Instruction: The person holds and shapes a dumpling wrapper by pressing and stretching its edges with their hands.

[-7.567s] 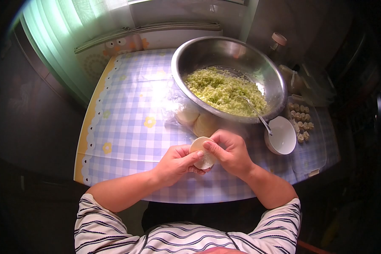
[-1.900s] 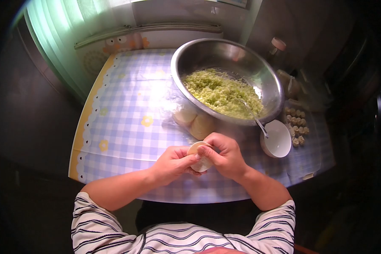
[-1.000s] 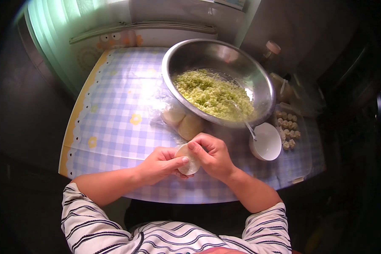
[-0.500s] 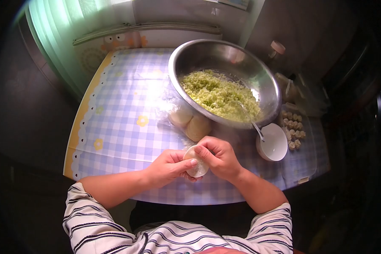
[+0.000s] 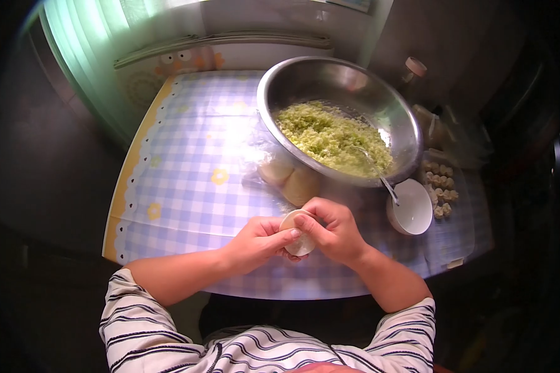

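A thin, pale round dumpling wrapper (image 5: 300, 245) is held between both hands over the table's near edge. My left hand (image 5: 262, 242) grips its left side, thumb on top and fingers beneath. On the upper right my right hand (image 5: 333, 230) pinches the rim with thumb and fingers. Just beyond them lie stacks of round wrappers (image 5: 300, 186) in clear plastic. A big steel basin (image 5: 274, 127) behind holds chopped green-and-white filling (image 5: 330, 137), with a metal spoon (image 5: 389, 188) leaning out of it.
A white bowl (image 5: 410, 211) stands right of my right hand, close against the basin. Farther right, several small folded dumplings (image 5: 440, 186) sit in rows on a tray. A jar with a pink lid (image 5: 415, 66) is behind the basin. Checked cloth (image 5: 180, 161) covers the table.
The whole view has shifted slightly, so everything appears a little farther right. My right thumb has moved down along the wrapper, nearer my left thumb. Both hands keep hold of it.
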{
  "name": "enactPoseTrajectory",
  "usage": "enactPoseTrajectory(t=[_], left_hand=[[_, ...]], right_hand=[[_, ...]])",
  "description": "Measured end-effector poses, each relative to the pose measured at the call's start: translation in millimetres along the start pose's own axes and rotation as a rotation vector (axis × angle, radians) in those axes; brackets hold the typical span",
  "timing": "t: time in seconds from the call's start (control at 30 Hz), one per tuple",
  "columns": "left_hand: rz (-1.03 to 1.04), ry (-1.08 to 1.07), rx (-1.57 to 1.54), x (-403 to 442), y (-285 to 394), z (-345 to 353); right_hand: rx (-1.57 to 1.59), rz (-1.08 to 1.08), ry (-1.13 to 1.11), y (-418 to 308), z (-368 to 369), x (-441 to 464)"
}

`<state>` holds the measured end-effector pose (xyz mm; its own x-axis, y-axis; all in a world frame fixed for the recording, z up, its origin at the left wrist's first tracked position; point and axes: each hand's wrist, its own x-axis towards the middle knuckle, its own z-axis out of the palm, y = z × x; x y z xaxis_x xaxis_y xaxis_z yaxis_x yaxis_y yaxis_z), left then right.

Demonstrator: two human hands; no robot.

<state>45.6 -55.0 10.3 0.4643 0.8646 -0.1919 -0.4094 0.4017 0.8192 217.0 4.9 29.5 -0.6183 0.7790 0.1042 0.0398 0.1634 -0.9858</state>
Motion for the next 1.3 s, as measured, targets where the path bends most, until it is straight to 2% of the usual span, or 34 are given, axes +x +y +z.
enactPoseTrajectory(t=[0.13,0.23,0.83,1.13,1.3], left_hand=[[0.009,-0.008,-0.014,0.8,-1.4,-0.4],[0.02,-0.024,-0.011,2.3,-3.0,-2.4],[0.044,-0.009,0.051,0.9,-1.4,-1.3],[0.044,0.011,0.048,0.9,-1.0,-0.5],[0.058,-0.008,0.059,1.5,-2.9,-1.9]], right_hand=[[-0.13,-0.117,-0.002,0.7,-1.9,0.9],[-0.142,-0.126,0.011,1.4,-1.9,0.7],[-0.129,-0.146,0.035,2.8,-0.6,0.7],[-0.023,-0.072,0.046,1.4,1.4,1.1],[-0.08,-0.112,0.017,3.9,-1.3,0.9]])
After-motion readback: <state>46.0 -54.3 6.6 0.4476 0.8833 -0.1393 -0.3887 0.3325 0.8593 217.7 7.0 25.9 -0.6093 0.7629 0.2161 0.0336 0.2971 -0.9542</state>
